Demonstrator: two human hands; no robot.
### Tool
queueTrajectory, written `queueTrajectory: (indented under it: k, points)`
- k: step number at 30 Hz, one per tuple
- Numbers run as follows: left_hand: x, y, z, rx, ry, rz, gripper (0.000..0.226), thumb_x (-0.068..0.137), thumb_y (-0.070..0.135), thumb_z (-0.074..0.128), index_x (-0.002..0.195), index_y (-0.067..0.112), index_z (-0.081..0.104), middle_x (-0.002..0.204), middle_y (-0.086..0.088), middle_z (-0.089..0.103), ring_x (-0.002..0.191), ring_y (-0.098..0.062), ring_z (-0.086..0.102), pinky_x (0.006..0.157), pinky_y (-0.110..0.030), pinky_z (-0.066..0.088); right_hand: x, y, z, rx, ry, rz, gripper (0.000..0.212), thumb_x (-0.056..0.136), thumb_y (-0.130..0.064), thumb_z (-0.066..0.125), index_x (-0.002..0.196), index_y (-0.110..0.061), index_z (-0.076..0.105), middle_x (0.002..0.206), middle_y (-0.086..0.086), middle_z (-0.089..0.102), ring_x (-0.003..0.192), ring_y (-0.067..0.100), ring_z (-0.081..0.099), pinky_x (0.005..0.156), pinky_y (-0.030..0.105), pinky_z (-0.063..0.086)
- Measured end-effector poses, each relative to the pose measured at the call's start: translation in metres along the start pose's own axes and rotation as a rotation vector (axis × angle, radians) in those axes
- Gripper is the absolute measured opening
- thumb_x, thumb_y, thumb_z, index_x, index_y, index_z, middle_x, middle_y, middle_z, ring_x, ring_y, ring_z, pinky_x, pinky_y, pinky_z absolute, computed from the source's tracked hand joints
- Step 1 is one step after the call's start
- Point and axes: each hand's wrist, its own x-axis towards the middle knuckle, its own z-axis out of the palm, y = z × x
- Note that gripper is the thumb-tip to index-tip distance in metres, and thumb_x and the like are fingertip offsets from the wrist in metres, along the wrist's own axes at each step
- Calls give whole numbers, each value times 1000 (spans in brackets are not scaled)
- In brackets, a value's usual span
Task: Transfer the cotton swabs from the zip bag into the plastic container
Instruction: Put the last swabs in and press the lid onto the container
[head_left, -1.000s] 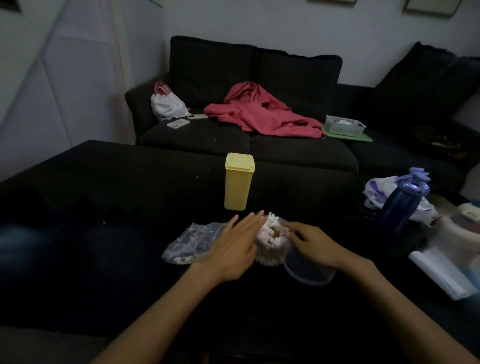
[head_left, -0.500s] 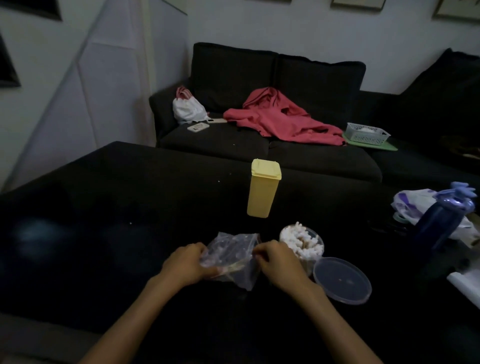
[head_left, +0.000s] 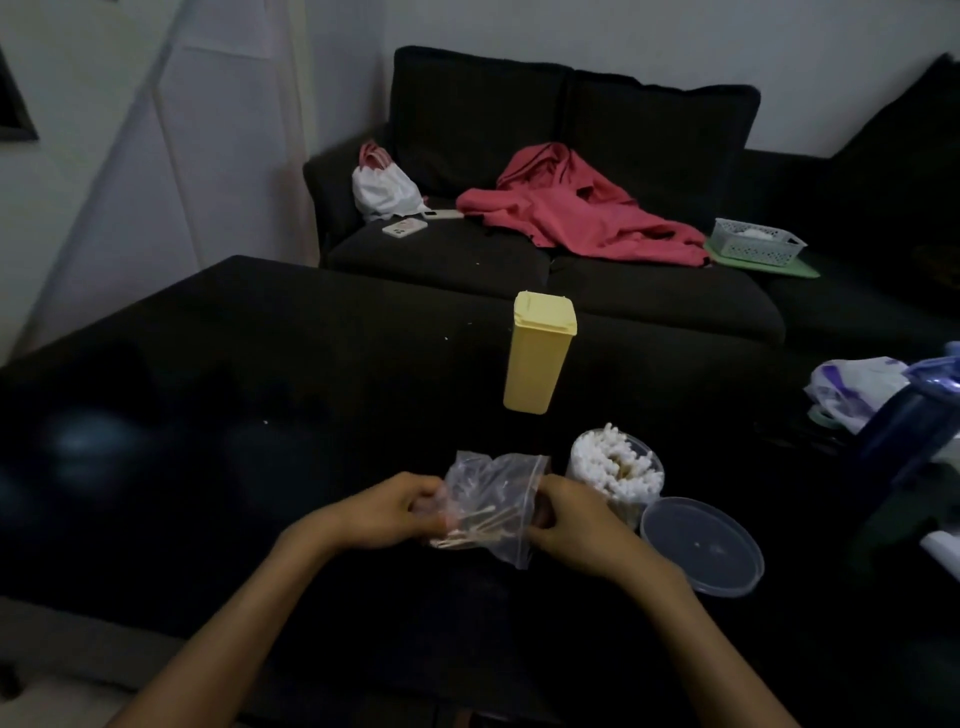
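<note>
Broad black tabletop (head_left: 260, 395), dim and glossy, under everything that matters. Beyond it, a dark fabric sofa (head_left: 545, 156) with a crumpled red garment (head_left: 576, 213) across the cushions. Near the table's middle, a tall yellow plastic box with a lid (head_left: 537, 353), upright; taken as landmark from here on.

Nearer the viewer than the yellow box and slightly to its right: a round clear plastic container (head_left: 615, 480), open, crammed with white-tipped cotton swabs (head_left: 608, 462) standing upright, tips above the rim. Nearer still and further right, a round translucent lid (head_left: 701, 545) lying flat, just beside the container.

Directly in front of the yellow box, towards the viewer: a small clear plastic zip bag (head_left: 493, 504), raised off the table between both hands. Left hand (head_left: 384, 512) curled, pinching the bag's left side; right hand (head_left: 569, 522) curled, pinching its right edge. Inside, a thin bundle of wooden-stemmed swabs (head_left: 478, 527) lying near the bottom.

Judged well advanced: most swabs apparently in the container already. Left to do: remaining few out of the bag and in, space looking tight.
</note>
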Motion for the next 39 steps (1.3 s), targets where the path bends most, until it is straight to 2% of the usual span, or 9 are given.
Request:
queueTrajectory:
  k: [5,11,15,18,22,25,31,35,39]
  points:
    - [-3,3,0,17,28,-67,15,89,18,64,99,7,64,77,3,60,66,-3,56,62,-19,46,-6,0,5,-32,12,-73,35,81,-28,70,114,-18,63,113,-1,62,99,18,62,81,29,50]
    - [-4,6,4,233,238,-90,9,83,30,71,77,34,65,69,12,63,61,3,57,61,-17,43,2,5,13,-100,104,-56,23,77,-34,71,88,-15,66,94,-3,66,88,20,66,74,36,53]
    - [-3,9,10,243,153,-100,19,82,38,70,91,21,67,77,6,65,64,-2,58,62,-22,46,5,7,18,-43,101,-92,33,74,-43,69,100,-22,66,104,-4,68,94,16,66,78,41,55]
    - [-4,15,13,180,102,-91,25,84,38,69,95,17,64,72,8,59,54,4,53,53,-13,41,5,4,15,-10,82,-90,24,77,-39,72,93,-20,70,99,-1,70,90,17,66,77,40,54]
    - [-6,19,20,63,83,-115,31,87,42,62,106,17,61,92,2,68,76,-7,68,60,-19,52,7,6,15,-9,51,-49,22,77,-34,74,89,-16,72,92,3,70,84,19,66,77,40,54]
    - [-6,19,24,9,70,-118,20,88,26,65,102,12,63,91,-3,71,74,-8,70,60,-20,55,5,3,14,-10,30,-31,25,77,-34,74,87,-12,72,89,5,70,80,19,65,75,39,55]
    - [-8,28,13,-149,115,-190,18,89,21,64,100,9,71,81,2,71,73,-2,67,60,-15,51,-3,-7,-3,28,55,-50,11,79,-21,73,78,-11,68,68,-5,60,63,9,56,56,19,41]
    - [-15,38,0,-334,95,-190,24,85,28,67,103,13,72,82,5,71,77,-1,67,65,-16,51,-9,-9,-19,333,84,-5,29,75,-15,79,101,-18,66,82,-7,65,65,2,59,61,11,47]
    - [-18,43,3,-435,82,-175,23,83,26,68,104,19,71,82,7,73,79,-1,67,66,-16,51,-13,-12,-18,519,57,-38,33,77,-15,76,109,-13,68,92,6,72,76,13,68,69,24,55]
